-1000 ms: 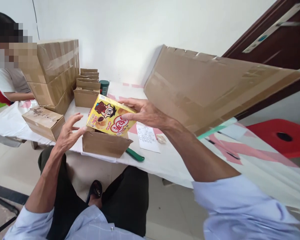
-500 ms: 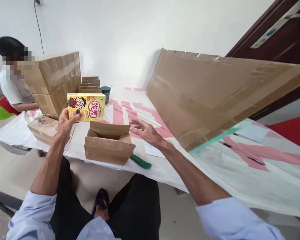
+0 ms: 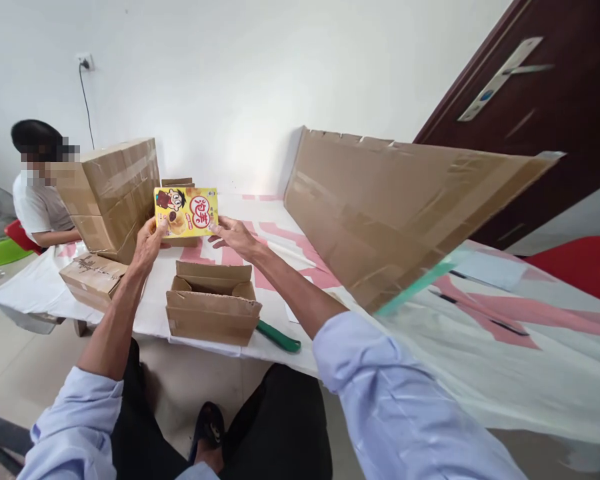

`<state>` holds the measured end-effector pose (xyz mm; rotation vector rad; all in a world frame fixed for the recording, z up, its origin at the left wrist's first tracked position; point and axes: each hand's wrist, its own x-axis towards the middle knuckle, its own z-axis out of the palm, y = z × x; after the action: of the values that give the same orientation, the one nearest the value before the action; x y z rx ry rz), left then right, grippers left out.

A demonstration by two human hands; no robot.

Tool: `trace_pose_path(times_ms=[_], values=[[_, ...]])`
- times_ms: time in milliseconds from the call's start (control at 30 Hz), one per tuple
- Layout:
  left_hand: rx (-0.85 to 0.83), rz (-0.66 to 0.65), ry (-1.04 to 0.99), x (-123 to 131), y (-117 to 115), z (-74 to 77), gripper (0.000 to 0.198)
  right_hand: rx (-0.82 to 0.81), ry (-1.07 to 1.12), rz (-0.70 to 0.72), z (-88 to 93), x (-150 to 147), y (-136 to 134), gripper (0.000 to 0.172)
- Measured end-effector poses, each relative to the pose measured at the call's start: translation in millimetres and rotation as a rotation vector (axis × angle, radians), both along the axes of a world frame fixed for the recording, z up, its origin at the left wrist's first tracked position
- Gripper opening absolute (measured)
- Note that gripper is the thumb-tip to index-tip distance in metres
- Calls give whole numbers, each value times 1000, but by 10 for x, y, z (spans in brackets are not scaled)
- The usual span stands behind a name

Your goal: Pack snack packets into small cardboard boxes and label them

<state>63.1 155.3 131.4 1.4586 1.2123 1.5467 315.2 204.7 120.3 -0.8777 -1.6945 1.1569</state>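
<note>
1. The yellow snack box [image 3: 186, 212] is held upright in the air with its printed face toward the camera. It is at about 12 o'clock from the open carton [image 3: 213, 310] and does not touch it.
2. The left hand [image 3: 147, 243] has its grip clamped on the box's left end. The right hand [image 3: 235, 235] has its grip closed on the lower right end.
3. As a judgement, this two-handed hold works best with even pressure at both ends and the box level. The thin card looks easy to dent, so fingertips should stay off the printed face.
4. The carton's flaps stand open on the surface [image 3: 480, 360]. A green-handled tool [image 3: 279, 337] lies at 4 o'clock from it, just beside its corner.
5. A small closed carton [image 3: 93, 280] sits at 9 o'clock, and taped stacked cartons [image 3: 115, 190] stand at 11 o'clock.
6. A big cardboard sheet [image 3: 395, 207] leans at 2 o'clock, well clear of the hands.
</note>
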Motion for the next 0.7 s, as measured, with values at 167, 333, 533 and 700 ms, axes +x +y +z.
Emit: trace_pose_path(times_ms=[167,333,533,700], values=[[-235,-15,40,-88,152,-441,86,-268,-167,32,-208,-23,161,40],[-374,-19,49,-96,217,-765,86,-327,-262,33,-337,-60,188,52],[-336,1,70,-139,296,-678,81,-182,-229,-6,-242,-104,217,58],[-84,-29,58,-225,313,-65,85,163,-80,-52,126,-85,107,73]])
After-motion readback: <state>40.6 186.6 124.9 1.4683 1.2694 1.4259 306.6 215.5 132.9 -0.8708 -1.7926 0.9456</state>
